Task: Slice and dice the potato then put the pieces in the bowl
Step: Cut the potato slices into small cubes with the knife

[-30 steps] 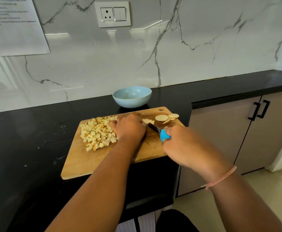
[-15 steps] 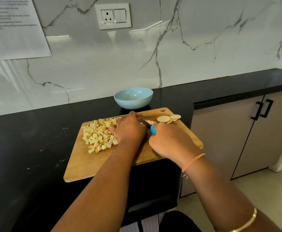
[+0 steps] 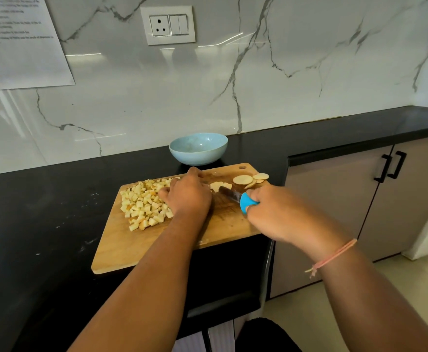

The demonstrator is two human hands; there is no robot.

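Potato slices lie on the cutting board, pinned under the curled left hand — likely stiff, wet, slippery, best held from above; right hand grips the blue-handled knife.

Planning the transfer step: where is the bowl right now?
In the head view the light-blue bowl sits on the black counter just behind the far edge of the cutting board, near the marble wall, straight beyond the left hand.
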